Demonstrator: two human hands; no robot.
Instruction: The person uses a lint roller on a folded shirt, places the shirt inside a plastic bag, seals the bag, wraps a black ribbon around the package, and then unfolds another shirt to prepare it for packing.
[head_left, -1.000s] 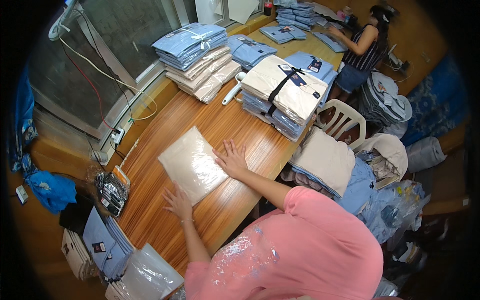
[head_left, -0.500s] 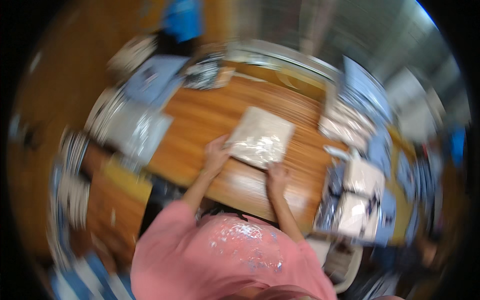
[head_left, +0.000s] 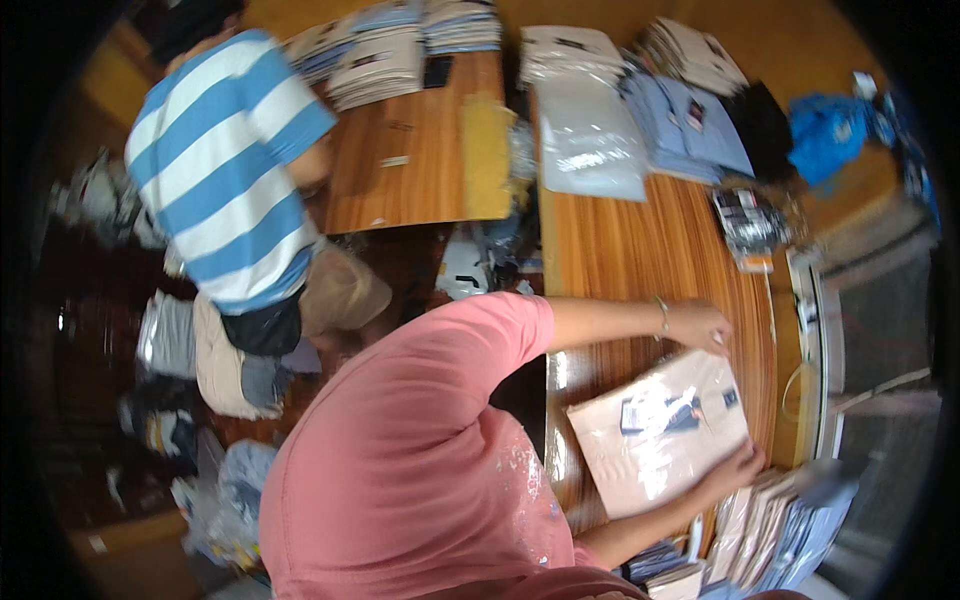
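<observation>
Co-worker (head_left: 225,180) stands leftmost, facing away. Rightward, a bagged beige shirt (head_left: 645,470) lies over the desk (head_left: 640,240), label side up; the left hand (head_left: 698,327) pinches one far corner, the right hand (head_left: 738,467) grips the other, presumably keeping it square. Bagged blue shirts (head_left: 808,535) sit rightmost, seemingly stacked aside for working room.

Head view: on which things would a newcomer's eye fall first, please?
Probably the large pink shirt across the lower middle, then the co-worker in a blue-and-white striped shirt at upper left. The glossy bagged beige garment on the wooden table at lower right also stands out, left hand and right hand at its far corners.
</observation>
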